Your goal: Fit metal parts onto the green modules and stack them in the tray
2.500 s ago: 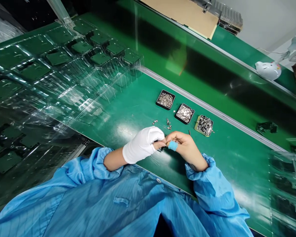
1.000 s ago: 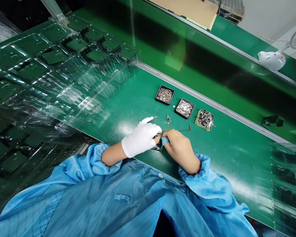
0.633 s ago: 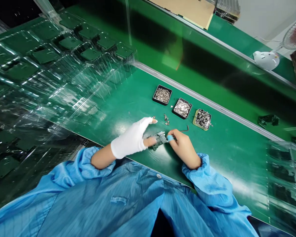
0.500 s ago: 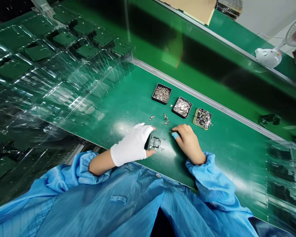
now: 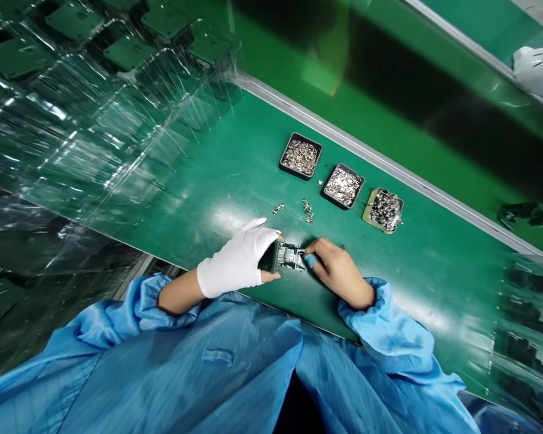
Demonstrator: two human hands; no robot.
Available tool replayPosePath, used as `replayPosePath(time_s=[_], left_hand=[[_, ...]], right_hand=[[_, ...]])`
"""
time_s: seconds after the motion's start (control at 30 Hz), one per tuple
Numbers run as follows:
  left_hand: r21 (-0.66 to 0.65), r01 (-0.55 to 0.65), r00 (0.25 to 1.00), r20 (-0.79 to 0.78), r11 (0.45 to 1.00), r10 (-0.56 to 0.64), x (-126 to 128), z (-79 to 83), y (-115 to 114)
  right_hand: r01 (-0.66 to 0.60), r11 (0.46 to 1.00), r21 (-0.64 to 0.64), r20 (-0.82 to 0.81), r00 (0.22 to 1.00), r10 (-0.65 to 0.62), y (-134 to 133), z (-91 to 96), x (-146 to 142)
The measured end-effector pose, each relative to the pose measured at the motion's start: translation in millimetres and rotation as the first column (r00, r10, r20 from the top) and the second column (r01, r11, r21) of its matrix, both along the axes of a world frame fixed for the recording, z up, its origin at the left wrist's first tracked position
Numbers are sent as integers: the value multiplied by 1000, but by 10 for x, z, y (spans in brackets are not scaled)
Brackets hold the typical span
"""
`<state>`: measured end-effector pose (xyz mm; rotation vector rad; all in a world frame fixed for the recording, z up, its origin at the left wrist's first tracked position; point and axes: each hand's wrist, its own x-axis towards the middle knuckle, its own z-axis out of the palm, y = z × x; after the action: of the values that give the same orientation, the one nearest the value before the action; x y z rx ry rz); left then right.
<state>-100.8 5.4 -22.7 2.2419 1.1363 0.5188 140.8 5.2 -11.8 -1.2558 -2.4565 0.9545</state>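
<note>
My left hand [image 5: 238,260], in a white glove with bare thumb and fingertip, is closed around a dark green housing with a silvery metal frame [image 5: 290,256]. The metal end of the part points right. My right hand [image 5: 337,268] is bare, with a blue wrap on one finger. Its fingers are pinched at the frame's right end; what lies between them is too small to make out. Several small metal pieces [image 5: 308,210] lie loose on the green table just beyond my hands, with a smaller group [image 5: 279,208] to their left.
Two black trays [image 5: 301,156] [image 5: 342,185] and a yellowish tray [image 5: 383,210] full of small metal parts stand farther back. Clear plastic trays [image 5: 131,114] with dark green parts are stacked at left; more clear trays [image 5: 527,313] stand at right. A metal-edged green wall bounds the back.
My right hand has moved left, and its fingertips are now at the metal frame. The left hand still holds the part. The camera view has shifted closer to the table.
</note>
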Motion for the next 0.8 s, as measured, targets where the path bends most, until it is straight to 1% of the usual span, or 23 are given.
replayPosePath(time_s=[0.1, 0.17, 0.2, 0.3, 0.37, 0.47, 0.53, 0.57, 0.6, 0.67, 0.7, 0.8], left_hand=[[2, 10, 1000, -16, 1000, -10, 6, 17, 2], [14, 16, 1000, -19, 1000, -15, 6, 26, 5], [22, 18, 1000, -18, 1000, -17, 6, 29, 5], [41, 22, 1000, -21, 999, -21, 4, 28, 1], [43, 27, 999, -27, 999, -25, 2, 19, -3], [47, 31, 999, -27, 998, -30, -4, 4, -6], [51, 26, 999, -23, 998, -25, -8, 3, -7], [50, 20, 1000, -21, 999, -19, -9, 4, -8], [46, 13, 1000, -17, 999, -12, -9, 6, -11], [36, -8, 1000, 7, 999, 7, -2, 5, -21], [31, -18, 999, 32, 999, 17, 5, 0, -30], [25, -51, 987, 156, 998, 47, 44, -35, -62]], right_hand=[[24, 1000, 18, 122, 992, -26, -10, 15, -45], [57, 998, -8, 179, 982, -54, -2, 45, -56], [67, 997, -40, 170, 984, -60, 7, 61, -52], [57, 987, -152, 57, 997, -49, 38, 100, -18], [36, 984, -176, 54, 998, -27, 40, 125, -15], [18, 988, -156, 209, 978, 15, 1, 164, -76], [35, 989, -143, 316, 949, 12, -31, 184, -123], [53, 989, -139, 342, 940, -2, -41, 190, -132], [66, 988, -141, 334, 943, -16, -42, 192, -126], [81, 986, -146, 223, 974, -47, -22, 193, -66], [94, 989, -117, 148, 986, -76, -4, 194, -20], [170, 985, 43, -23, 985, -169, 41, 201, 106]])
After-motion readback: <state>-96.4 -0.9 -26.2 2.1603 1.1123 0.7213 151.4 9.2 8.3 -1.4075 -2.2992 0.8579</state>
